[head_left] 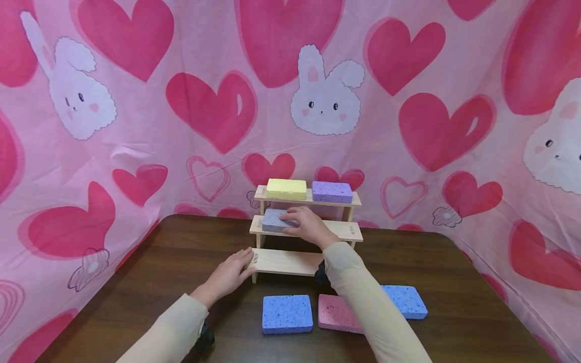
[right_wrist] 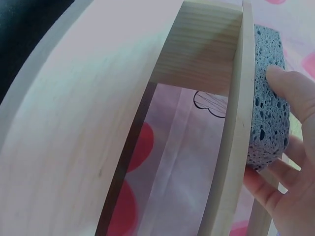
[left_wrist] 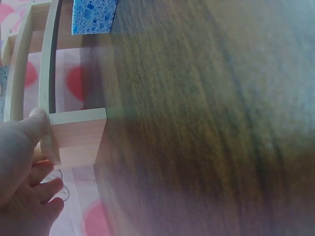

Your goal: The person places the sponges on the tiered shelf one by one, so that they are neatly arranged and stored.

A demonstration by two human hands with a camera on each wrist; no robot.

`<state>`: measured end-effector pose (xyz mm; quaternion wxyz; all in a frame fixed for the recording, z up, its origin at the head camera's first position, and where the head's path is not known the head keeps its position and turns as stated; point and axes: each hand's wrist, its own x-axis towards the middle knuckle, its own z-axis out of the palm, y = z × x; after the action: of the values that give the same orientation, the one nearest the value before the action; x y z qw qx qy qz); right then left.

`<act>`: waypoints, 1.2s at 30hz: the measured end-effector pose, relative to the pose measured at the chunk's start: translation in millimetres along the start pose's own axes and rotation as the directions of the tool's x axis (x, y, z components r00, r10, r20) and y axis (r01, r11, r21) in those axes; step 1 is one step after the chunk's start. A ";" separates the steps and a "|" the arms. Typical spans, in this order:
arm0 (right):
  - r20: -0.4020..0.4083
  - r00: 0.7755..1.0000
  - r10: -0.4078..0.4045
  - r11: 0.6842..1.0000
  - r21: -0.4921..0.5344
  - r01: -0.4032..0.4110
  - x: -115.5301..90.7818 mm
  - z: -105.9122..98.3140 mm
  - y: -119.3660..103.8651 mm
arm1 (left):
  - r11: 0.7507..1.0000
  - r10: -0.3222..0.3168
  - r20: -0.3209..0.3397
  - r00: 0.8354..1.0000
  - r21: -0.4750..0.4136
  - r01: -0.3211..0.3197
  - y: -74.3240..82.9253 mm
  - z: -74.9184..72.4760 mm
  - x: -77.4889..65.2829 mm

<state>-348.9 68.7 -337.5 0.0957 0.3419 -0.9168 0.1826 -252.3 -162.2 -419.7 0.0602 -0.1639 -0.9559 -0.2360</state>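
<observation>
A grey sponge (head_left: 272, 220) lies at the left end of the middle tier of a three-tier wooden stand (head_left: 286, 262). My right hand (head_left: 310, 227) holds this sponge, its thumb against the pitted face in the right wrist view, where the sponge (right_wrist: 268, 108) sits against the board's edge. With thumb and fingers on either side of the board, my left hand (head_left: 229, 275) grips the left end of the lowest tier. In the left wrist view that hand (left_wrist: 22, 162) has its thumb on the board's edge.
The top tier bears a yellow sponge (head_left: 286, 189) and a purple sponge (head_left: 332, 192). In front of the stand, a blue sponge (head_left: 287, 313), a pink sponge (head_left: 338, 312) partly under my right sleeve, and another blue sponge (head_left: 406, 302) lie on the dark wooden table (head_left: 463, 312).
</observation>
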 end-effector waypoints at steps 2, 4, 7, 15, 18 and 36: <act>0.003 1.000 -0.008 1.000 0.011 0.008 -0.3 -0.6 1.1 | 1.000 0.002 -0.002 1.000 0.000 -0.002 0.0 0.1 -0.1; 0.005 1.000 -0.013 1.000 0.018 0.013 -0.7 -0.7 1.7 | 1.000 0.005 -0.004 1.000 0.002 -0.005 0.2 -0.2 -0.5; 0.010 1.000 -0.013 1.000 0.022 0.012 -1.4 -0.9 1.5 | 1.000 0.007 -0.008 1.000 0.005 -0.007 0.2 -0.5 -0.9; -0.008 1.000 -0.019 1.000 -0.001 0.019 -4.2 -0.2 -1.4 | 1.000 0.010 -0.016 1.000 0.003 -0.010 -0.1 -0.5 -0.7; -0.013 1.000 -0.021 1.000 -0.016 0.021 -5.2 -0.6 -1.6 | 1.000 0.012 -0.017 1.000 0.004 -0.011 -0.1 0.0 -0.3; -0.127 0.991 -0.031 0.991 0.124 0.046 -35.0 -26.1 -0.4 | 1.000 0.013 -0.012 1.000 -0.002 -0.013 0.6 0.1 -0.8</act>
<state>-321.1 99.6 -324.0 0.1345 0.3529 -0.8889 0.2595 -251.4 -161.9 -419.6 0.0675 -0.1687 -0.9543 -0.2373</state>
